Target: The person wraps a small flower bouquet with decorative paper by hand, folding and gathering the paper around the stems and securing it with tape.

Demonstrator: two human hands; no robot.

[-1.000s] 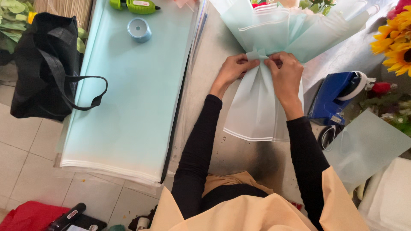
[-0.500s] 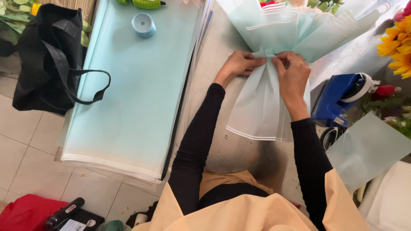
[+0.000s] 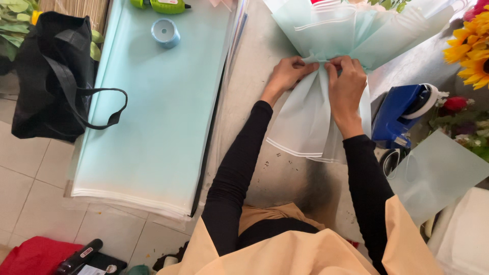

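Both the left hand (image 3: 288, 74) and right hand (image 3: 347, 84) are pinching the wrapping paper (image 3: 310, 109) at the bouquet's gathered waist, near the table's (image 3: 254, 66) far edge; a blue tape dispenser (image 3: 400, 114) is sitting just beside the right wrist, possibly touching the paper.

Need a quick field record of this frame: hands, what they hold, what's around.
left hand: pinching the gathered neck of the wrapping paper
right hand: pinching the same neck from the other side
wrapping paper: pale mint sheets, fanned above and below the hands, around a bouquet
table: grey, worn surface
paper stack: mint sheets, left of the arms
ribbon roll: light blue, on the stack
tape dispenser: blue, right of the right hand
sunflowers: at the right edge
black bag: on the floor, far left
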